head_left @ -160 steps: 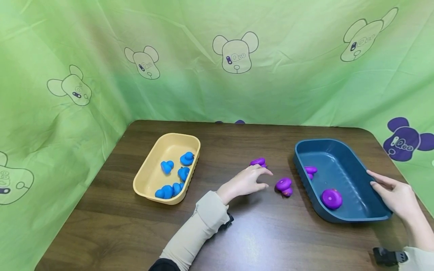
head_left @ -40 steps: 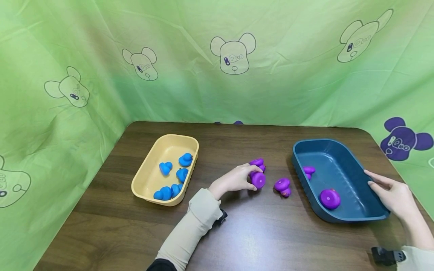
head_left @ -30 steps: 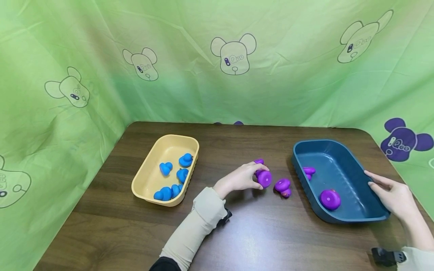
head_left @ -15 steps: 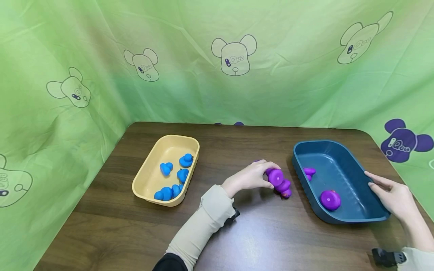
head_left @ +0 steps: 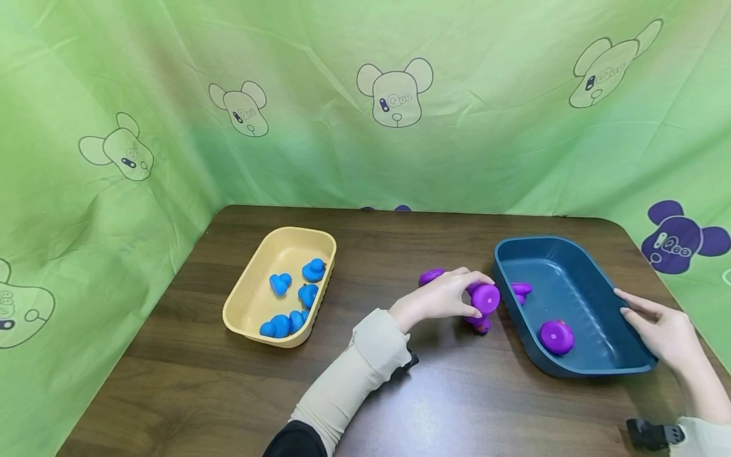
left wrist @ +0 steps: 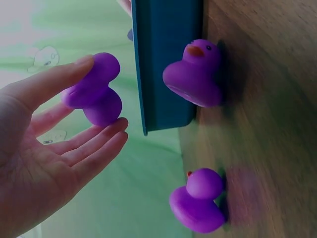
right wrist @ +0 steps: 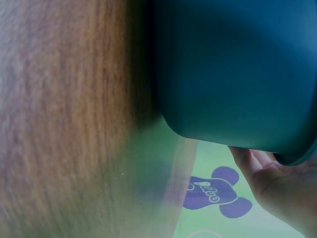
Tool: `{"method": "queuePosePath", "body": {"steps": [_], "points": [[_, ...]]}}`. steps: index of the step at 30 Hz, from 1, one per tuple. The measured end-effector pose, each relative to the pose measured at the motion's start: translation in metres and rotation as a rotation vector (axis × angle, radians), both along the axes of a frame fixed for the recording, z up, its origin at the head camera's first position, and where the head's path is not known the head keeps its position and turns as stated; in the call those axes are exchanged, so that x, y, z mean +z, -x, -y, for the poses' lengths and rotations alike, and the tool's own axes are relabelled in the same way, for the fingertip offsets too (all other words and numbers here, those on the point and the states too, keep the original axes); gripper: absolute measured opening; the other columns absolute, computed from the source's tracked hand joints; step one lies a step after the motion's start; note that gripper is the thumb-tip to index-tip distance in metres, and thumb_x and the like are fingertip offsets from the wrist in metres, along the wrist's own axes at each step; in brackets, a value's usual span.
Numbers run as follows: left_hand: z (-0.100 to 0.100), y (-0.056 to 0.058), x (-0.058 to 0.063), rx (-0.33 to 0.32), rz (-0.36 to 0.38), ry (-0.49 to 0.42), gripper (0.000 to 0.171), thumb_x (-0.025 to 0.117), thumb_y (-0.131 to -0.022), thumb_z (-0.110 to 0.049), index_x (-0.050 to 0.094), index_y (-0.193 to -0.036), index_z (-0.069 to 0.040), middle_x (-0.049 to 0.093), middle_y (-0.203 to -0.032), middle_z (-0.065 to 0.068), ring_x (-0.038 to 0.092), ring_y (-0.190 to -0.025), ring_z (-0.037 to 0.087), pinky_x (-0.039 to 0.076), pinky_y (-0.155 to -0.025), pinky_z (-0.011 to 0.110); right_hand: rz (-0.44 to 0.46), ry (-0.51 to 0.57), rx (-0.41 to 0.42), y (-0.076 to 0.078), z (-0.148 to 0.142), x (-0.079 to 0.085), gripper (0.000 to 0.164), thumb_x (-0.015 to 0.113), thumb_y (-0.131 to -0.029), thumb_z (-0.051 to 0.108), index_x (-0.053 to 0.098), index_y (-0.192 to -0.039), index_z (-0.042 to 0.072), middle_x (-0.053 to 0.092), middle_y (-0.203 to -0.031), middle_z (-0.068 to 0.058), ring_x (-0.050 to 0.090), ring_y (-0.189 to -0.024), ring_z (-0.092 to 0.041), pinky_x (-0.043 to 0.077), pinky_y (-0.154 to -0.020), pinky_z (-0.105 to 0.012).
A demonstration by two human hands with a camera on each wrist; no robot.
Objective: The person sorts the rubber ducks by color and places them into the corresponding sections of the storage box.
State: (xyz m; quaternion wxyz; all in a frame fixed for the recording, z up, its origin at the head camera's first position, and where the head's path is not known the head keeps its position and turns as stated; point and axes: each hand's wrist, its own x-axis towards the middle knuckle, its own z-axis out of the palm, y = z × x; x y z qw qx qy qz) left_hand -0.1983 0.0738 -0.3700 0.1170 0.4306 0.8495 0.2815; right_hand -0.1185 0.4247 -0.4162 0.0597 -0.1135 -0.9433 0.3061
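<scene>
My left hand (head_left: 442, 297) pinches a purple rubber duck (head_left: 485, 298) between thumb and fingers, raised off the table just left of the blue tub (head_left: 605, 368). In the left wrist view the held duck (left wrist: 101, 91) has its base turned away. Two more purple ducks are on the table: one (left wrist: 195, 74) partly hidden below the held duck in the head view, another (head_left: 431, 276) behind my left hand. Inside the tub lie a purple duck (head_left: 558, 337) and a second (head_left: 521, 290), partly covered by the wall. My right hand (head_left: 665, 330) grips the tub's right rim.
A yellow tub (head_left: 245, 285) holding several blue rubber ducks (head_left: 280, 284) stands on the left side of the brown wooden table (head_left: 188, 374). Green printed cloth (head_left: 297, 165) hangs behind and beside the table.
My left hand, earlier empty, has taken hold of a purple duck and carried it rightward, past the duck on the table, toward the blue tub. The right hand stays at the tub's rim.
</scene>
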Motion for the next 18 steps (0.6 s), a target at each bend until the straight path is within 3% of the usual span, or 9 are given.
{"method": "queuePosePath", "body": {"steps": [5, 6, 11, 17, 18], "points": [[-0.006, 0.000, 0.004, -0.017, -0.025, -0.002, 0.050, 0.069, -0.077, -0.023, 0.049, -0.123, -0.017, 0.050, -0.104, -0.001, 0.049, -0.092, 0.010, 0.033, -0.072, 0.008, -0.007, 0.008, 0.003, 0.000, 0.000, 0.001, 0.039, 0.051, -0.088, 0.030, 0.046, -0.128, 0.031, 0.053, -0.111, -0.010, 0.031, -0.067, 0.026, 0.037, -0.052, -0.009], [-0.007, 0.000, 0.004, -0.018, -0.032, 0.003, 0.050, 0.069, -0.077, -0.024, 0.049, -0.123, -0.018, 0.050, -0.103, -0.002, 0.049, -0.091, 0.009, 0.033, -0.072, 0.008, -0.006, 0.008, 0.004, 0.000, 0.000, 0.001, 0.039, 0.051, -0.089, 0.030, 0.046, -0.128, 0.031, 0.054, -0.111, -0.013, 0.031, -0.067, 0.026, 0.037, -0.051, -0.009], [-0.014, -0.003, 0.007, -0.012, -0.030, 0.015, 0.052, 0.069, -0.077, -0.026, 0.048, -0.124, -0.021, 0.048, -0.103, -0.004, 0.048, -0.090, 0.006, 0.032, -0.070, 0.008, -0.026, 0.014, 0.010, 0.000, -0.002, 0.000, 0.038, 0.052, -0.088, 0.029, 0.047, -0.126, 0.033, 0.056, -0.094, 0.015, 0.032, -0.068, 0.026, 0.037, -0.051, -0.010], [-0.023, -0.005, 0.009, -0.012, -0.032, 0.012, 0.052, 0.068, -0.078, -0.026, 0.047, -0.125, -0.021, 0.048, -0.106, -0.004, 0.046, -0.094, 0.005, 0.031, -0.071, 0.007, -0.025, 0.007, 0.008, 0.000, -0.002, -0.001, 0.038, 0.052, -0.088, 0.029, 0.047, -0.126, 0.032, 0.053, -0.107, 0.001, 0.031, -0.068, 0.027, 0.037, -0.052, -0.008], [-0.025, -0.005, 0.009, -0.013, -0.040, 0.012, 0.052, 0.068, -0.078, -0.026, 0.047, -0.125, -0.022, 0.048, -0.107, -0.004, 0.046, -0.095, 0.004, 0.030, -0.072, 0.007, -0.022, 0.002, 0.009, 0.000, -0.001, -0.001, 0.038, 0.052, -0.088, 0.029, 0.047, -0.126, 0.032, 0.053, -0.110, -0.006, 0.031, -0.068, 0.026, 0.037, -0.052, -0.008]]}}
